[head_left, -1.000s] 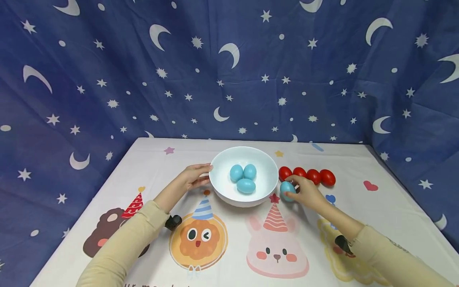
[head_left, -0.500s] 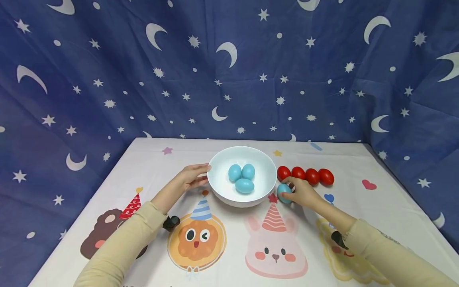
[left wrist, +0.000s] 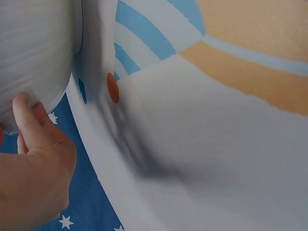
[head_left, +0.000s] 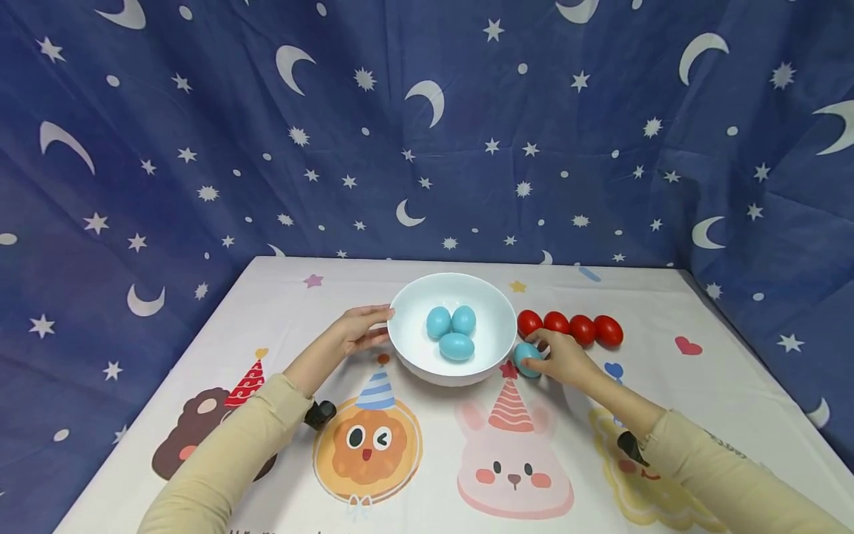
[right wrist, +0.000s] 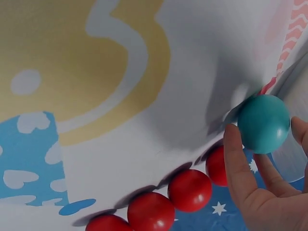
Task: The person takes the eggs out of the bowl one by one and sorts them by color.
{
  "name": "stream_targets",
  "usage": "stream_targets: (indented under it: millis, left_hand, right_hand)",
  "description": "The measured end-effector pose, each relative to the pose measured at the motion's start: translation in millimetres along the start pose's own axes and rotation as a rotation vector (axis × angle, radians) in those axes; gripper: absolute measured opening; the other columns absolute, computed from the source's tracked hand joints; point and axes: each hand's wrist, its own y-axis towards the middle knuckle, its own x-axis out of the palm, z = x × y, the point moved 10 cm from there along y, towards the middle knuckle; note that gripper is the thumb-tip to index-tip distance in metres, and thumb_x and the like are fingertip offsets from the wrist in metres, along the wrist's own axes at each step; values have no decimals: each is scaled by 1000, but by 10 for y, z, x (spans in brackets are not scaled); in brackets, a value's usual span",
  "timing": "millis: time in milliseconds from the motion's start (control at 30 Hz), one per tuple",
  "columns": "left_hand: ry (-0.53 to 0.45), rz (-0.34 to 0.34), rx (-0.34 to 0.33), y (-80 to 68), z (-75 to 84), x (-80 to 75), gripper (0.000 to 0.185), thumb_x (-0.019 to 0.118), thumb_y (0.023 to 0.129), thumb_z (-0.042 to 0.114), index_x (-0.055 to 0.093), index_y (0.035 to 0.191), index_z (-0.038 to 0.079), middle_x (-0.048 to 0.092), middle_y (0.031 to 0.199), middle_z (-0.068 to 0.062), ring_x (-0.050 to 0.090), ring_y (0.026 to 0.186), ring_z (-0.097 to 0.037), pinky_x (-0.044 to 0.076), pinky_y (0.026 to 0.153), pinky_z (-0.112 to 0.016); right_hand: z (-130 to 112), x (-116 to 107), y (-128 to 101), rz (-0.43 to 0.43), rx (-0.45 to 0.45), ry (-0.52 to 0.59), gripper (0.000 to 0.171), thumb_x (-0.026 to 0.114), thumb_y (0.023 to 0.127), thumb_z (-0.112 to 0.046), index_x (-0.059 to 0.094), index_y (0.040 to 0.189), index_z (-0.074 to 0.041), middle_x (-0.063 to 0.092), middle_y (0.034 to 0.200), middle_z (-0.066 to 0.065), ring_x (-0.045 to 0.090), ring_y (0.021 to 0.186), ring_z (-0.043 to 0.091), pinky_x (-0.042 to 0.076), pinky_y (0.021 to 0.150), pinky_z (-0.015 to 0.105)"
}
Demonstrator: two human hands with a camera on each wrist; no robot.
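My left hand [head_left: 363,328] rests its fairly straight fingers against the outer left side of a white bowl [head_left: 407,348]. In the left wrist view its fingertips touch the bowl's wall [left wrist: 36,53]; the thumb is hard to make out. My right hand [head_left: 563,358] holds a light-blue egg [head_left: 528,359] just right of the bowl, low at the tabletop. Fingers and thumb stand either side of this egg [right wrist: 263,124] in the right wrist view. Inside the bowl lie three more light-blue eggs [head_left: 457,346], grouped together.
Behind my right hand, several red eggs [head_left: 608,331] lie in a row on the white cartoon-printed tablecloth [head_left: 427,475]. The nearest red egg [head_left: 530,324] lies close to the bowl's right rim. A blue star-and-moon curtain [head_left: 360,148] stands behind the table.
The light-blue egg in my right hand has shifted slightly left, toward the bowl. My left hand keeps its place on the bowl, and the eggs inside have not moved.
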Motion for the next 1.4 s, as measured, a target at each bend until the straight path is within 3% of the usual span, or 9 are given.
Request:
stream_targets:
  millis: [267,433,700,1067,1300,1400]
  left_hand:
    - [5,-7,-2,0,-9,11,51,59,94,21,43,141,9,51,130,-14,63,67,-5,60,72,-15]
    - [12,-4,-6,11,-21,23,51,59,94,21,43,141,9,50,133,-14,63,67,-5,60,66,-13]
    - [4,-3,-17,5,-16,41,51,60,94,21,43,141,10,51,131,-13,62,69,-6,60,68,-14]
    - [27,-5,-11,-14,52,27,51,58,95,21,42,142,10,49,133,-14,62,65,-4,59,63,-12]
    - [16,3,-24,-16,14,14,51,58,95,19,42,142,10,53,116,-9,61,67,-5,59,64,-13]
    - [17,4,-24,-9,11,11,51,58,94,19,42,142,9,53,120,-11,61,67,-5,59,66,-13]
  right_hand:
    - [-25,-87,-24,1,13,-17,40,74,80,-19,61,111,2,63,97,18,60,84,28,62,63,30]
    - [-75,-166,-47,32,-12,-27,36,73,80,-15,63,109,4,65,95,19,60,83,28,62,65,32]
    - [-192,-256,-41,51,-57,-60,34,71,81,-14,63,108,5,67,95,18,60,84,29,63,69,34]
    - [-475,-421,-29,92,-131,-63,27,70,83,-9,65,106,4,68,91,16,61,79,25,63,70,35]
    - [-667,-440,-26,83,-162,-70,24,69,83,-7,66,105,2,67,89,13,57,73,20,61,64,29]
    - [-747,-429,1,71,-166,-72,23,70,83,-7,66,104,2,67,89,14,60,76,22,63,67,31]
